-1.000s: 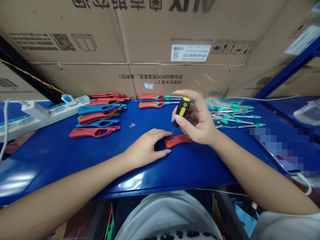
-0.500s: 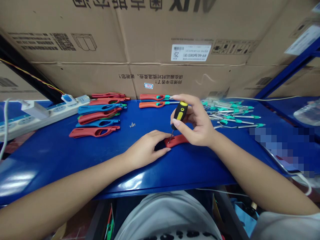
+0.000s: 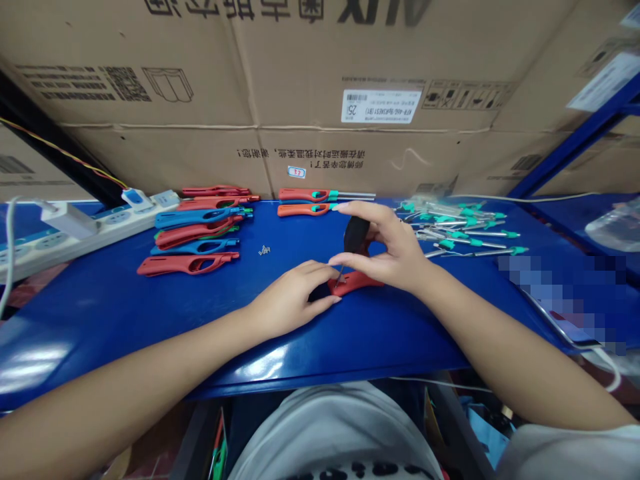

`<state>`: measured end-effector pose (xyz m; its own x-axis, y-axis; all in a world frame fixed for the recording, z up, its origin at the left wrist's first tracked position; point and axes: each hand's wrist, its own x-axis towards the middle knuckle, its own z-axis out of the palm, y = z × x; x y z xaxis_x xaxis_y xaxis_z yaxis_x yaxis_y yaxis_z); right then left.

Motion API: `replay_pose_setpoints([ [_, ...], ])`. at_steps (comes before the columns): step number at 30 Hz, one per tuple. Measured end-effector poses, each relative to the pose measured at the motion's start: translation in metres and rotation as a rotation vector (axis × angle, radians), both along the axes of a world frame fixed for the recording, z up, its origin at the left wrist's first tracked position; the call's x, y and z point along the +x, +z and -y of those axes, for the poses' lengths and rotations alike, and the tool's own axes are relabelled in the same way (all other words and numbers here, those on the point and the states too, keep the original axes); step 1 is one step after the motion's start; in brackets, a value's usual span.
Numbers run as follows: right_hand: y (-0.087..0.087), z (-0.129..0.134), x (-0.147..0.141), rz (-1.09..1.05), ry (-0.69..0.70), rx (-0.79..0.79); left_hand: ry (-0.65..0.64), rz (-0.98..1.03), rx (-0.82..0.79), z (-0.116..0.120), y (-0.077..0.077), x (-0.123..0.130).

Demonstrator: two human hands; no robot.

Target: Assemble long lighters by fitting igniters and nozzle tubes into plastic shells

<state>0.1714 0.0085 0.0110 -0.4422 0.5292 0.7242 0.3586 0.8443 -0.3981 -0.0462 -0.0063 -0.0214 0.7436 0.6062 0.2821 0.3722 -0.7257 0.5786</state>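
My right hand (image 3: 397, 255) grips a black screwdriver (image 3: 355, 235) by its handle, fingers and thumb on opposite sides. The screwdriver is upright with a slight tilt, its thin shaft meeting the left end of a red lighter handle (image 3: 356, 283) that lies on the table. Around that same end, my left hand (image 3: 286, 301) closes with thumb and fingers, steadying it. Part of the lighter's far end is hidden behind my right hand. To the left lies a small heap of screws (image 3: 265, 251).
Several red and blue lighter casings (image 3: 193, 264) lie stacked at the left, beside a white power strip (image 3: 117, 219). Two lighters with metal rods (image 3: 305, 195) rest at the back. Metal rods with green parts (image 3: 470, 233) are piled right. A cardboard box (image 3: 300, 80) stands behind.
The screwdriver handle has turned in my right hand, its yellow markings no longer showing, and my fingers have shifted around it. My left hand and the lighter stay nearly in place.
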Motion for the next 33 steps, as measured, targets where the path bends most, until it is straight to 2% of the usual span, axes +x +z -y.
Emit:
replay_pose_setpoints([
  [2,0.003,0.001,0.001,0.022,0.012,-0.011,0.006,0.001,0.004,0.0,0.0,0.0],
  [5,0.009,0.005,-0.001,0.025,0.091,-0.154,0.015,-0.001,0.001,0.001,0.0,0.001],
  [7,0.012,0.007,-0.002,0.016,0.113,-0.196,0.022,0.003,-0.006,0.001,-0.001,0.002],
  [9,0.012,0.007,-0.001,0.015,0.058,-0.117,0.027,0.013,-0.003,0.002,-0.003,0.003],
  [13,0.014,0.006,0.001,0.077,-0.073,0.144,0.029,0.029,0.013,0.002,-0.006,0.005],
  [14,0.015,0.007,0.002,0.088,-0.072,0.145,0.027,0.032,0.01,0.002,-0.006,0.006],
  [18,0.022,0.01,0.0,0.044,-0.057,-0.032,0.024,0.035,-0.02,0.003,-0.006,0.006],
  [23,0.027,0.01,0.002,0.017,-0.177,0.136,0.027,0.044,-0.009,0.001,-0.009,0.006],
  [25,0.03,0.011,0.003,0.019,-0.145,0.078,0.032,0.046,-0.006,0.001,-0.01,0.007],
  [28,0.034,0.013,0.005,0.005,-0.025,-0.157,0.031,0.05,-0.02,0.001,-0.008,0.007],
  [29,0.035,0.013,0.005,0.002,-0.018,-0.171,0.029,0.052,-0.024,0.001,-0.008,0.007],
  [33,0.036,0.01,0.006,0.023,-0.17,0.093,0.026,0.048,-0.031,0.001,-0.006,0.007],
])
